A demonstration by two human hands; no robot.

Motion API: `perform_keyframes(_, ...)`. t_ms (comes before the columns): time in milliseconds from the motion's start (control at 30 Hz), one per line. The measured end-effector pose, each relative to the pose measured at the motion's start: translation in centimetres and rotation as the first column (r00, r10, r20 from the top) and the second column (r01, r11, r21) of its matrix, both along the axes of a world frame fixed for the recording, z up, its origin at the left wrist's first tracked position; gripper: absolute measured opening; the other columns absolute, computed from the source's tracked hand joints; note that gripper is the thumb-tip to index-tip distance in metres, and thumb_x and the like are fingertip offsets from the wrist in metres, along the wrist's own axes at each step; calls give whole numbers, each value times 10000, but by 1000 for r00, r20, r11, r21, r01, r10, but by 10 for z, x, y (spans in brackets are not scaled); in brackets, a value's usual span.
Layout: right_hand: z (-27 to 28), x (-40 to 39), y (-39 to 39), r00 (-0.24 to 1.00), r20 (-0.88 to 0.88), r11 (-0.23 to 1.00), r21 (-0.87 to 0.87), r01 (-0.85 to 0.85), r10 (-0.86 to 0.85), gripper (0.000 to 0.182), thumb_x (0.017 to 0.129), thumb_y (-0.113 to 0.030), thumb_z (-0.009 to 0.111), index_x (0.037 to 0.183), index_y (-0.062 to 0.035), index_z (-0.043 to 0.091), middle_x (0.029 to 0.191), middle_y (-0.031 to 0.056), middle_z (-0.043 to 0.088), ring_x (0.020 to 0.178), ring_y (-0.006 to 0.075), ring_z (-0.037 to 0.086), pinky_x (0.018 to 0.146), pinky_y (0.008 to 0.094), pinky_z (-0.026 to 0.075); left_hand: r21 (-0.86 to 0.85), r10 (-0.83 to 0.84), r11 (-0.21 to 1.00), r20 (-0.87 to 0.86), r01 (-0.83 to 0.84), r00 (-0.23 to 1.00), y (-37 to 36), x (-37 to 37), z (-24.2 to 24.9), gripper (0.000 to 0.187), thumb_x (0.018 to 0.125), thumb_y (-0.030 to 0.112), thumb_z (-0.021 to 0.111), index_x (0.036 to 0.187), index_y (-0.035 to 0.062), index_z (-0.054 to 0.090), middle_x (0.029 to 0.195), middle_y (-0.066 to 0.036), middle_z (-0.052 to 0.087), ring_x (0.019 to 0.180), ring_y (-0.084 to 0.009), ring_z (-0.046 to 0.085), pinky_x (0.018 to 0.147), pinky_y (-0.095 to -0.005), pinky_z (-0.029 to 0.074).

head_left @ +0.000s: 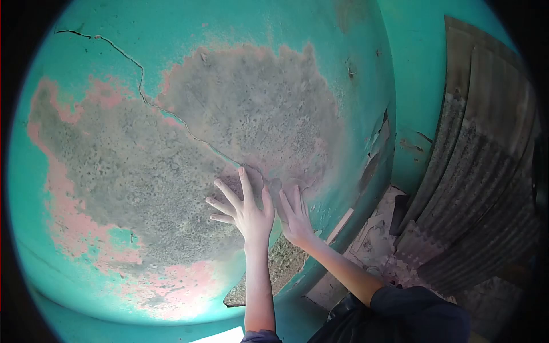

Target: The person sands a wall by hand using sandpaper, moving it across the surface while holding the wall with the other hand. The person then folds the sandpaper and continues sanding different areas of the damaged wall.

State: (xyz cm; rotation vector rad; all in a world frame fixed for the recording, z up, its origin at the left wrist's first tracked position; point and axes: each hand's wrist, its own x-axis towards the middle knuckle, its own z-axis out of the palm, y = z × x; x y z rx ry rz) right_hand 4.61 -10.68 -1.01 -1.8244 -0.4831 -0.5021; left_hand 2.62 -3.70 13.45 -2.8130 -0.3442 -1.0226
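My left hand (247,216) lies against the grey bare patch (240,103) of a turquoise wall (189,23), its fingers spread and pale with dust. Its index fingertip reaches the lower end of a long crack (142,80) that runs down from the upper left. Close beside it, my right hand (295,222) rests on the wall with fingers stretched out and nearer together. Neither hand shows anything held. Around the fingertips the surface looks uneven and pinkish grey. The palms are hidden from view.
Pink undercoat (68,211) borders the bare patch. Below my hands is a rough broken area (286,258) in the wall. Corrugated sheets (474,137) lean at the right. Pale debris (374,234) lies on the floor by the wall's foot.
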Motion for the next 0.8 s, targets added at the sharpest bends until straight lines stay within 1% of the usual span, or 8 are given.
perform_keyframes(67, 11, 21, -13, 1000, 6, 1000, 2, 17, -17, 774, 923, -56, 553, 1627, -63, 231, 1604, 426, 85, 1480, 620, 121, 1207, 607, 206, 25, 32, 999, 1, -32, 999, 7, 8, -13, 801, 950, 565, 597, 1637, 306, 279, 1707, -246, -16, 1467, -647, -175, 1039, -872, -19)
perform_keyframes(133, 29, 46, -27, 997, 27, 978, 196, 64, -70, 740, 945, -78, 547, 1621, -55, 249, 1605, 426, 82, 1477, 626, 116, 1202, 617, 207, 160, 84, 983, 44, -90, 996, 14, 14, -24, 856, 933, 658, 574, 1643, 307, 252, 1703, -256, -14, 1458, -662, -169, 1022, -884, -15)
perform_keyframes(267, 25, 55, -30, 994, 58, 977, 201, 74, -87, 714, 971, -111, 539, 1622, -58, 249, 1606, 426, 80, 1472, 632, 123, 1201, 618, 209, 211, 114, 969, 93, -132, 989, 17, 20, -31, 894, 913, 716, 566, 1643, 305, 254, 1701, -264, -1, 1462, -664, -148, 1016, -889, -7)
perform_keyframes(433, -6, 21, -28, 997, -67, 999, -1, -45, 45, 714, 977, -122, 542, 1621, -47, 242, 1610, 423, 78, 1477, 629, 109, 1209, 618, 198, 233, 144, 957, 130, -171, 981, 17, 22, -33, 909, 904, 730, 571, 1644, 312, 247, 1701, -261, 22, 1469, -660, -127, 1020, -888, -1)
perform_keyframes(567, 17, 60, -41, 998, -45, 997, 59, 57, -55, 704, 988, -137, 533, 1620, -42, 239, 1613, 417, 81, 1480, 626, 104, 1209, 626, 192, 225, 151, 958, 138, -179, 979, 18, 23, -36, 914, 900, 730, 579, 1644, 316, 246, 1702, -259, 20, 1473, -656, -124, 1022, -886, -1)
perform_keyframes(633, 35, 76, -50, 996, 54, 981, 187, 58, -69, 689, 1006, -161, 517, 1621, -38, 232, 1616, 414, 79, 1480, 628, 99, 1207, 634, 187, 245, 143, 953, 151, -177, 978, 19, 23, -36, 910, 897, 726, 587, 1641, 316, 260, 1702, -259, 22, 1475, -653, -119, 1029, -881, -3)
perform_keyframes(700, 34, 72, -45, 997, 53, 981, 190, 49, -60, 680, 1020, -179, 504, 1621, -29, 223, 1616, 417, 69, 1483, 628, 90, 1207, 639, 186, 238, 149, 954, 148, -182, 978, 19, 22, -36, 905, 895, 729, 588, 1637, 317, 273, 1702, -258, 28, 1477, -650, -118, 1035, -876, -3)
perform_keyframes(800, 15, 42, -29, 999, 29, 997, 74, 30, -32, 679, 1022, -171, 501, 1624, -31, 218, 1620, 413, 61, 1487, 625, 78, 1207, 637, 188, 232, 156, 954, 157, -189, 975, 18, 23, -36, 896, 890, 732, 593, 1629, 320, 298, 1703, -253, 42, 1485, -639, -114, 1055, -860, -11)
